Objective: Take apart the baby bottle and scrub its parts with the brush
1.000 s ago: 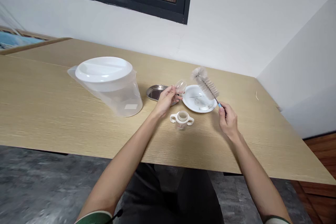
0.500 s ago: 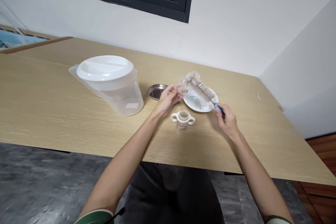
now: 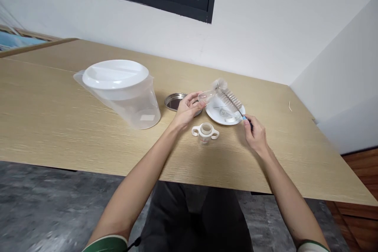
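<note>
My left hand (image 3: 189,109) is closed on a clear, dome-like bottle cap (image 3: 206,97), held sideways with its far side near the brush tip. In my right hand (image 3: 254,134) is a bottle brush (image 3: 232,101), gripped by its blue handle, with the pale bristles pointing up and left over the white plate (image 3: 217,118). Small clear pieces lie on that plate; I cannot make out their kind. Nearer me stands a baby bottle (image 3: 206,133) with two white handles and an open top. Behind my left hand, a round metal tray (image 3: 173,102) is partly hidden.
A translucent pitcher (image 3: 136,108) with a white lid (image 3: 116,74) stands on the wooden table (image 3: 88,138), left of my left hand. A thin bent pale strip (image 3: 290,106) lies at the right. The wall and a dark window frame (image 3: 165,4) rise behind the table.
The brush tip has moved slightly right and clear of the cap. My left hand has turned the cap a little, its dome shifting left. The view has shifted slightly.
</note>
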Tool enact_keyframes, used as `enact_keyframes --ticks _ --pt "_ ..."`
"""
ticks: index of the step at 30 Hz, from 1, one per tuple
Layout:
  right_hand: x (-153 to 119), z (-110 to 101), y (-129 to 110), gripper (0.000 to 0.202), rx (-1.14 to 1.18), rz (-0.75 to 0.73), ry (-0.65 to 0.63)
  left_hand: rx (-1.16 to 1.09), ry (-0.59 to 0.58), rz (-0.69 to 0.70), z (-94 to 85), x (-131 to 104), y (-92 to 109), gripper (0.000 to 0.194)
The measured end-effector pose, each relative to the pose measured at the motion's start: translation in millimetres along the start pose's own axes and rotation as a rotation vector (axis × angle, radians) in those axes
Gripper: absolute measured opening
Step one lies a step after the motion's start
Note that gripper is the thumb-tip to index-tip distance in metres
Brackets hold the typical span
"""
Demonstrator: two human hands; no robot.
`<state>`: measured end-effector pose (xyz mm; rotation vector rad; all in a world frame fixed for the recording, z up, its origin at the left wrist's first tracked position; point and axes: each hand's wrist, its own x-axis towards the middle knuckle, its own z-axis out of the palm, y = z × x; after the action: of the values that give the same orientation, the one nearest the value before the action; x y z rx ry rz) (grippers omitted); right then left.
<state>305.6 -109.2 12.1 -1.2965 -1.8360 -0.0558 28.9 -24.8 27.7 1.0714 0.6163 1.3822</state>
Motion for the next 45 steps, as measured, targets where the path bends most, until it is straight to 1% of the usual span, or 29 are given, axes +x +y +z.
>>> enact_keyframes --ticks 3,5,9,12,15,18,23,28,33,38,45 --pt "0.7 0.0 2.9 0.030 -0.015 0.062 0.012 -0.016 -0.014 -0.032 1.9 -2.5 2.8 0.066" --pt "0.2 -1.7 4.6 0.030 -0.004 0.070 0.035 -0.025 -0.009 -0.040 1.7 -3.2 3.0 0.064" --pt "-1.8 -5.2 4.1 0.027 0.039 0.005 0.060 0.015 -0.011 -0.018 -1.5 -1.9 1.1 0.067" --pt "-2.1 -4.5 2.3 0.026 0.046 -0.044 0.027 0.058 -0.032 0.004 -3.8 0.6 -0.8 0.072" --pt "-1.2 -2.0 1.4 0.027 0.026 -0.050 -0.014 0.044 -0.020 0.000 -4.5 2.1 -1.8 0.075" --pt "0.0 -1.3 1.1 0.028 0.004 -0.026 -0.013 0.016 0.004 -0.009 -3.9 1.7 -1.0 0.072" --pt "1.6 -4.8 -0.3 0.031 0.005 0.016 0.014 0.039 0.033 0.016 -1.7 0.3 1.1 0.068" --pt "2.2 -6.6 -0.5 0.030 0.002 0.006 0.023 0.041 0.060 -0.016 -1.4 0.3 -0.9 0.067" --pt "1.1 -5.2 2.3 0.030 0.003 -0.005 0.040 0.050 0.043 -0.039 -3.1 0.9 -3.4 0.065" --pt "0.6 -4.3 5.7 0.031 -0.002 0.006 0.048 0.130 0.033 -0.026 -2.8 0.9 -3.0 0.061" --pt "0.9 -4.9 4.1 0.030 0.001 -0.003 0.053 0.180 0.099 0.042 -3.0 4.3 -4.5 0.059"
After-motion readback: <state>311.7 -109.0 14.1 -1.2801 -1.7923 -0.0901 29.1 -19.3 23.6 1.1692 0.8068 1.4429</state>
